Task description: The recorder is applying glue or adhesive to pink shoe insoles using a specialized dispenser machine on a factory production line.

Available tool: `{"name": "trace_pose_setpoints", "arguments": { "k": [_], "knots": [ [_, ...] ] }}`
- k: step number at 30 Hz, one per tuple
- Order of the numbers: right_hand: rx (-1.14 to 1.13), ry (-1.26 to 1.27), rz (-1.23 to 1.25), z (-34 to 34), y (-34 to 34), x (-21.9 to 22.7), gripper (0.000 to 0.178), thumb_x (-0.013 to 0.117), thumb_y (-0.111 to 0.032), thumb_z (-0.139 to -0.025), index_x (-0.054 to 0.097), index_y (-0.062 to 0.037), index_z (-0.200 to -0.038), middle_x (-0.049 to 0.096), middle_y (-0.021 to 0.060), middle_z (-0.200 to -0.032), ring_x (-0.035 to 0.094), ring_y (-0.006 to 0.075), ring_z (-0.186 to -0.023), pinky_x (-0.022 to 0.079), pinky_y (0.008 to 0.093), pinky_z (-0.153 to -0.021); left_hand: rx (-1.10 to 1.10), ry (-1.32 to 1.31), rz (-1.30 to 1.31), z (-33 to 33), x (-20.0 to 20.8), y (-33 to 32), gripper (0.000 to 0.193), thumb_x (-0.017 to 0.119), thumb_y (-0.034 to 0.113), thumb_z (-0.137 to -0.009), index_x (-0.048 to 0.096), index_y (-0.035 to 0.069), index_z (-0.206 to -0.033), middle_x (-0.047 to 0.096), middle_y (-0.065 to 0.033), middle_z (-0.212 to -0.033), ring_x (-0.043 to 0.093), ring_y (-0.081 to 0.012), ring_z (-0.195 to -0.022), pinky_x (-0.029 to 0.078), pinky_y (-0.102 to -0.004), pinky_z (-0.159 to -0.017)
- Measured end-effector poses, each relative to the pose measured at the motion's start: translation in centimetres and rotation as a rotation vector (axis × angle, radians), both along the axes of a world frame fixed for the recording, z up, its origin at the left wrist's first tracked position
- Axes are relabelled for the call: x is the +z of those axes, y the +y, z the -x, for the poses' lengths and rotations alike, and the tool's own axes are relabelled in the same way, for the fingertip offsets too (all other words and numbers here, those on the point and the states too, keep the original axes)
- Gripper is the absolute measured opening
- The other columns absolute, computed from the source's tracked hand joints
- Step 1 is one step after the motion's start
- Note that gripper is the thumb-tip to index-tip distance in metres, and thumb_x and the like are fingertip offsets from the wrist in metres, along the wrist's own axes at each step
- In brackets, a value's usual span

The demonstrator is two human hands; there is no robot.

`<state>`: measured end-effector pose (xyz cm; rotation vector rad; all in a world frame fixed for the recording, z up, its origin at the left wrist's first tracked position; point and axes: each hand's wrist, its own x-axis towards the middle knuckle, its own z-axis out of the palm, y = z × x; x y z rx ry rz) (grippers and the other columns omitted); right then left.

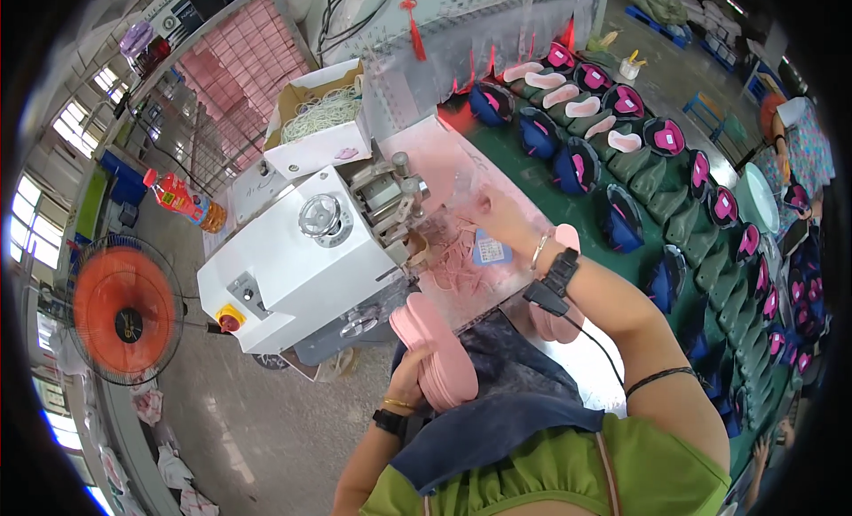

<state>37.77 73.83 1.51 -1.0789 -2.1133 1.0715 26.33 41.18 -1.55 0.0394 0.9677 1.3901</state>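
My left hand (410,376) is closed round the edge of a stack of pink shoe insoles (448,361), held tilted over my lap. Beyond it stands a white bench machine (293,259) with a metal roller head (383,193). My right hand (499,212) is over the pink-dusted table, just right of that head. Its fingers look curled, and whatever they hold is blurred. Thin pink trimmings (451,260) lie below it, next to a blue-edged card (491,248). Another pink insole stack (552,324) lies partly hidden under my right forearm.
A white box of pale cords (315,121) sits behind the machine, with a red-labelled bottle (182,201) to its left. An orange fan (126,307) stands far left. Rows of blue-and-pink shoe uppers (577,165) fill the green bench at right. Another person (803,143) is far right.
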Motion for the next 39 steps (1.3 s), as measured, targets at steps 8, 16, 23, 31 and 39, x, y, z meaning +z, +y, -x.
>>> {"name": "trace_pose_setpoints", "arguments": {
  "k": [8, 16, 23, 31, 39],
  "knots": [
    [-0.017, -0.101, 0.045, 3.7, 0.5, -1.9, 0.046, 0.064, -0.042, -0.088, 0.066, -0.0010, -0.110, 0.068, 0.0177, -0.099, 0.066, 0.0324, -0.090, 0.051, 0.0400, -0.078, -0.016, 0.058, -0.058, 0.7, -0.4, -0.4, 0.039, 0.062, 0.015, -0.093, 0.053, -0.002, -0.127, 0.063, -0.0105, -0.120, 0.062, -0.0201, -0.108, 0.050, -0.0332, -0.094],
    [-0.038, 0.148, 0.160, 9.3, 4.0, -3.4, 0.028, 0.071, -0.026, -0.078, 0.070, -0.0070, -0.100, 0.070, 0.0124, -0.095, 0.065, 0.0308, -0.095, 0.051, 0.0383, -0.079, 0.039, 0.338, -0.108, 0.7, 1.9, -1.8, 0.038, 0.059, 0.025, -0.095, 0.055, -0.002, -0.122, 0.064, -0.0109, -0.114, 0.062, -0.0230, -0.103, 0.051, -0.0377, -0.090],
    [-0.441, -0.311, -0.736, -8.1, 12.8, -6.7, 0.022, 0.077, -0.024, -0.066, 0.067, -0.0052, -0.071, 0.060, 0.0149, -0.070, 0.057, 0.0290, -0.081, 0.049, 0.0431, -0.066, -0.084, 0.101, 0.034, 0.7, 2.2, 1.2, 0.036, 0.053, 0.027, -0.095, 0.058, -0.002, -0.116, 0.066, -0.0151, -0.106, 0.065, -0.0300, -0.098, 0.052, -0.0425, -0.089],
    [-1.137, 0.163, 0.143, -35.2, 17.2, -9.7, 0.035, 0.063, -0.012, -0.074, 0.052, 0.0006, -0.105, 0.067, 0.0271, -0.090, 0.069, 0.0415, -0.080, 0.055, 0.0474, -0.076, -0.125, 0.159, 0.161, -0.2, 1.4, 3.2, 0.045, 0.049, 0.035, -0.094, 0.054, 0.002, -0.124, 0.064, -0.0137, -0.111, 0.063, -0.0294, -0.103, 0.051, -0.0406, -0.090],
    [-1.144, 0.395, 0.011, -33.1, 22.2, -10.2, 0.053, 0.068, -0.009, -0.074, 0.062, 0.0020, -0.125, 0.072, 0.0158, -0.093, 0.069, 0.0222, -0.084, 0.053, 0.0341, -0.076, -0.115, 0.162, 0.209, -1.8, 3.1, 4.2, 0.043, 0.054, 0.028, -0.091, 0.054, 0.000, -0.123, 0.064, -0.0145, -0.111, 0.064, -0.0301, -0.100, 0.052, -0.0417, -0.089]
  ]
}}
